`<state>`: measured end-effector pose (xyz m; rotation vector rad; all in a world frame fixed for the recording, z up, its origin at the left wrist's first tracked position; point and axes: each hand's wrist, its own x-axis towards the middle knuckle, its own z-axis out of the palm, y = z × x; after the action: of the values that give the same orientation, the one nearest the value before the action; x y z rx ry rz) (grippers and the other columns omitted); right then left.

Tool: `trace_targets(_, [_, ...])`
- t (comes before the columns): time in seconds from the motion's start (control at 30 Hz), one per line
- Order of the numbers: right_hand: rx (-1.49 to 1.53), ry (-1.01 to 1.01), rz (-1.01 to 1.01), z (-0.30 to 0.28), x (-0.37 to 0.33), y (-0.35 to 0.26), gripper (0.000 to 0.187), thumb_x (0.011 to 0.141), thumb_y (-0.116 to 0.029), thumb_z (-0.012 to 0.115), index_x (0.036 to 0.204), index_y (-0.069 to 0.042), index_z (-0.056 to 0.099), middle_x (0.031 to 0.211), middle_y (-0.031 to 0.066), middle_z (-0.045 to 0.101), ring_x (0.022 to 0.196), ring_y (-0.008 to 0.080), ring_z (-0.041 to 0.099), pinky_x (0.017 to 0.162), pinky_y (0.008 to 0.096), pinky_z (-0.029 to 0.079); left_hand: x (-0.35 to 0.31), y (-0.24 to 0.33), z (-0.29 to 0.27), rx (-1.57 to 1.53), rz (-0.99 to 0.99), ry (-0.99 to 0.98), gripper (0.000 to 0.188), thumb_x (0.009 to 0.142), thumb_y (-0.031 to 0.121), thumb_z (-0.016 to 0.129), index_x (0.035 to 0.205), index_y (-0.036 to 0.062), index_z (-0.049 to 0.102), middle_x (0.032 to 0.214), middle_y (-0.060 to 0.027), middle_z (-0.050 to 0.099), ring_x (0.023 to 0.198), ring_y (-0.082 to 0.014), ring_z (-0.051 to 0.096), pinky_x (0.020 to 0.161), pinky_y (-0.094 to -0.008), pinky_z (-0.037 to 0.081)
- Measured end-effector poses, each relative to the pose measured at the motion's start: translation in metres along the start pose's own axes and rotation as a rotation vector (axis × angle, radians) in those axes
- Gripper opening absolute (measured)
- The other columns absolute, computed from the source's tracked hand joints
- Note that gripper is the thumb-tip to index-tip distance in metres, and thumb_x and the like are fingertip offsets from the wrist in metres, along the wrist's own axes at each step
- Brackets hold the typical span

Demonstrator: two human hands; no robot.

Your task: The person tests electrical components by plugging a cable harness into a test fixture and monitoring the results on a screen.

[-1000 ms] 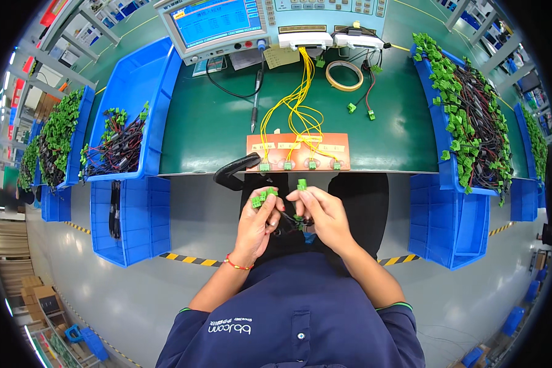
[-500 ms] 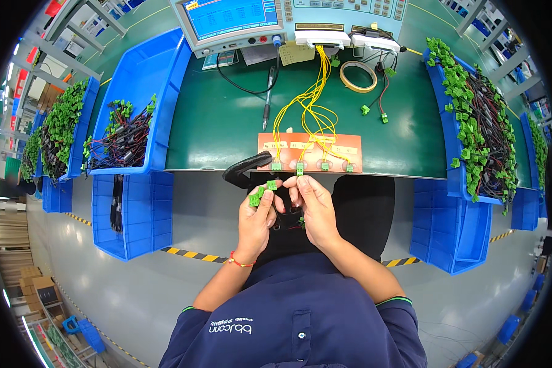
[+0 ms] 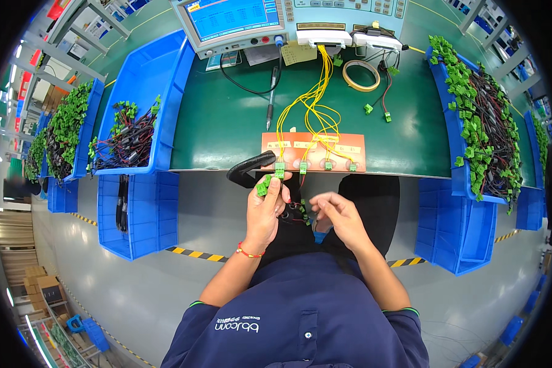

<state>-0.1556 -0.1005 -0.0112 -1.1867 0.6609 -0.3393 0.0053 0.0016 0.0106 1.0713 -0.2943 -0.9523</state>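
Note:
My left hand (image 3: 265, 211) is closed on green plug-in terminal connectors. One green connector (image 3: 279, 174) is pinched at its fingertips, up against the leftmost socket (image 3: 279, 165) of the orange test board (image 3: 356, 145). Another connector (image 3: 264, 185) sticks out beside the thumb. Lower and to the right, my right hand (image 3: 342, 219) hovers over my lap, its fingers loosely bent and apart, slightly blurred, with nothing visible in them. Close to it, more small green connectors on wires (image 3: 304, 211) show against the dark clothing. A dark red wire (image 3: 302, 180) hangs below the second socket (image 3: 303, 167).
Yellow wires (image 3: 313, 92) run from the board to a tester (image 3: 233, 24) with a screen. A black clamp-like handle (image 3: 242, 170) juts over the table edge. A tape roll (image 3: 361, 75) and pen (image 3: 270, 107) lie on the green table. Blue bins (image 3: 159, 122) with wired connectors flank it.
My left hand has moved up, bringing its connector to the leftmost socket. My right hand has left the second socket and moved right and down. The view has shifted slightly.

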Motion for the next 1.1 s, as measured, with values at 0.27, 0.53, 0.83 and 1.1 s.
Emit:
trace_targets(0.27, [-0.01,0.025,0.048,-0.02,-0.016,0.022,0.022,0.101,-0.019,0.052,0.106,-0.002,0.065,0.088,-0.0004,0.062,0.075,0.005,0.051,0.068,0.0202,0.045,0.004,-0.003,0.003,0.019,0.036,-0.007,0.031,0.104,0.028,0.05,0.112,-0.0005,0.061,0.072,-0.0007,0.056,0.05,0.0002,0.031,0.045,-0.0182,0.024])
trace_targets(0.53, [-0.083,0.033,0.001,-0.018,-0.016,0.026,0.021,0.101,-0.017,0.053,0.106,-0.001,0.065,0.085,0.0006,0.061,0.075,0.0062,0.053,0.07,0.0218,0.046,0.011,-0.013,-0.002,0.147,0.061,0.076,0.036,0.103,0.032,0.051,0.099,-0.0009,0.066,0.057,0.0056,0.04,0.048,-0.0019,0.028,0.044,-0.0209,0.022])
trace_targets(0.83, [-0.081,-0.04,0.044,-0.018,-0.02,0.034,0.029,0.103,-0.021,0.049,0.115,0.001,0.064,0.088,0.0036,0.065,0.078,0.0085,0.058,0.075,0.0242,0.049,-0.005,-0.018,-0.019,0.376,-0.263,-0.049,0.036,0.095,0.022,0.066,0.125,0.002,0.061,0.064,0.0109,0.041,0.051,0.0008,0.031,0.046,-0.0181,0.024])
trace_targets(1.1, [0.641,0.004,0.298,-0.021,-0.018,0.047,0.036,0.103,-0.029,0.048,0.116,0.002,0.061,0.102,0.0091,0.067,0.075,0.0136,0.063,0.074,0.0286,0.052,-0.029,-0.022,-0.008,0.266,-0.389,-0.26,0.036,0.096,0.017,0.063,0.128,0.0001,0.059,0.065,0.0102,0.043,0.052,0.0001,0.032,0.047,-0.019,0.024])
